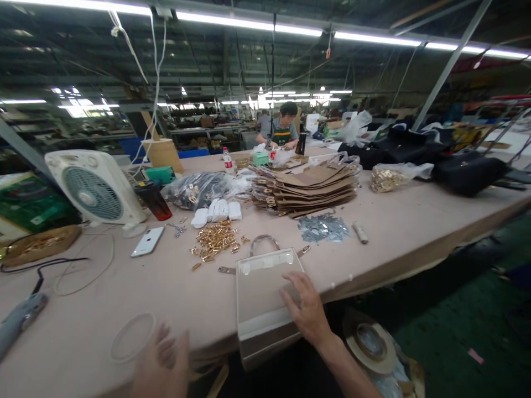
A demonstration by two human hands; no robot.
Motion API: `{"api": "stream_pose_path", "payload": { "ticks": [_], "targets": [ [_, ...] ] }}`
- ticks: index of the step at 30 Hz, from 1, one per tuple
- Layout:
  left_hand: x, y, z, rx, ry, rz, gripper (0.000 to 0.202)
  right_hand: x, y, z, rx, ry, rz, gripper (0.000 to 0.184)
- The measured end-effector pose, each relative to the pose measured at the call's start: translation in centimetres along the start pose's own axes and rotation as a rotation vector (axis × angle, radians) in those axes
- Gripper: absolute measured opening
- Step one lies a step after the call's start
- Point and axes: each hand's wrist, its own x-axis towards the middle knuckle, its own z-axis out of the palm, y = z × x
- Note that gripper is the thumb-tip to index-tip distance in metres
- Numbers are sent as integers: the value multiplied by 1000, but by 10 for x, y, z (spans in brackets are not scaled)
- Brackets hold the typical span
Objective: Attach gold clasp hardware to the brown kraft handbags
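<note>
A grey handbag panel (261,293) with a white top strip and a clear handle loop lies flat at the table's near edge, overhanging it. My right hand (305,307) rests flat on the panel's right side, fingers stretched out. My left hand (164,362) hovers blurred at the near edge, fingers apart, just right of a clear round lid (133,337). A heap of gold metal buckles (215,239) lies just beyond the panel.
A white fan (97,188), dark cup (154,200), white phone (147,241) and cables sit at left. Stacked brown card pieces (309,190), bagged hardware (199,189), silver bits (322,228) and black bags (468,171) lie further back. A person works at the far end. Tape rolls (370,341) sit below the table edge.
</note>
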Motion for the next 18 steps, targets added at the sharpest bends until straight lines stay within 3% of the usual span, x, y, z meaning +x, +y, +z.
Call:
{"api": "stream_pose_path", "payload": {
  "ticks": [4, 8, 11, 15, 18],
  "targets": [
    [-4, 44, 53, -302, -329, -92, 85, -28, 3, 9, -147, -119, 5, 59],
    [-9, 90, 83, -320, -554, -113, 72, -33, 5, 14, -210, -141, -14, 64],
    [-21, 110, 86, -304, -631, -44, 64, -33, 2, 6, -175, -111, -5, 65],
    [-46, 126, 78, -409, -649, -37, 64, -42, -10, -10, -96, -70, 11, 74],
    [-71, 145, 72, -432, -639, 150, 57, -54, -21, -19, -12, -28, 31, 89]
  ]
}}
